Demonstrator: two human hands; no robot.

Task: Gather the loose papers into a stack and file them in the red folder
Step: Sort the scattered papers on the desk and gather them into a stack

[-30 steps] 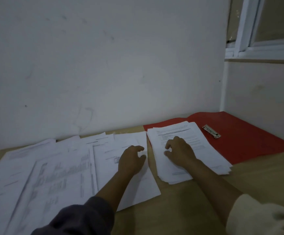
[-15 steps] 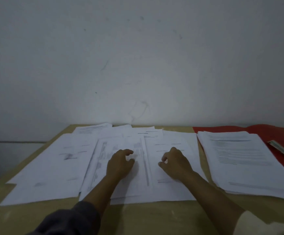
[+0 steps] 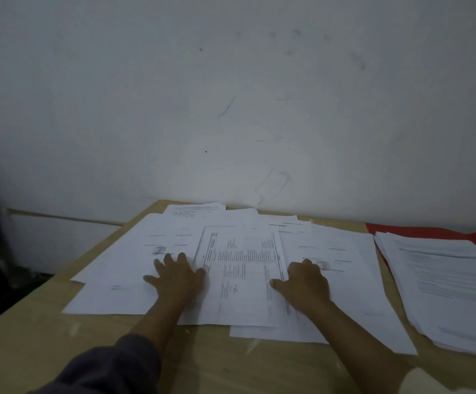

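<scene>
Several loose white printed papers [image 3: 239,268] lie spread and overlapping across the wooden table [image 3: 32,345]. My left hand [image 3: 178,275] lies flat with fingers spread on the sheets at the left of a table-printed page. My right hand [image 3: 305,282] rests on the papers at that page's right edge, fingers bent, thumb pointing left. A thick stack of papers [image 3: 444,285] sits at the right on the red folder [image 3: 430,233], of which only a strip along the back shows.
A plain white wall [image 3: 231,109] stands right behind the table. The table's left edge runs diagonally at the left, with a dark drop beyond it. Bare wood shows along the front edge near my sleeves.
My view has swung left, away from the folder and its metal clip. Both hands left the stack area and moved onto the loose sheets; the left fingers have spread flat.
</scene>
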